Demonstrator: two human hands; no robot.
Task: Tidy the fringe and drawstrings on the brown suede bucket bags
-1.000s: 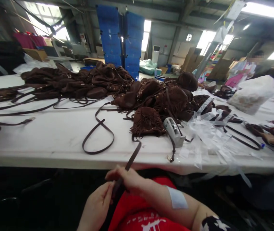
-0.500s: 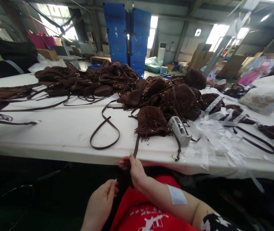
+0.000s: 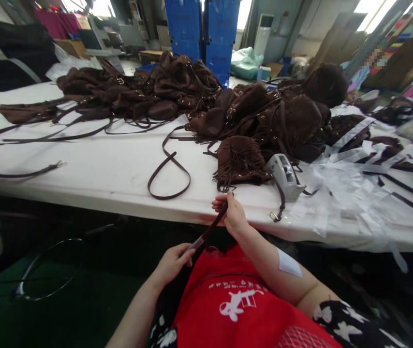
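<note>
A dark brown strap [image 3: 215,223] runs slantwise between my two hands, in front of the table edge. My right hand [image 3: 232,211] grips its upper part, fingers curled, close to the table's edge. Lower down, my left hand [image 3: 174,263] pinches the strap's other end over my lap. A pale, shiny band, perhaps clear wrap, shows on the strap beside the left fingers. Just beyond my right hand lies a small brown fringed bag [image 3: 241,162] with gold eyelets. To its right stands a grey tape dispenser [image 3: 287,178], and a strap with a metal ring [image 3: 273,216] lies before it.
Brown bags form a long heap [image 3: 137,92] across the white table [image 3: 119,176]. A looped strap [image 3: 168,195] lies left of the fringed bag. Clear plastic strips [image 3: 340,183] spread over the right side. Blue boxes [image 3: 221,38] stand behind.
My left hand has come to the strap and now pinches it. My right hand has risen toward the fringed bag, drawing the strap along. The camera view has tilted down.
</note>
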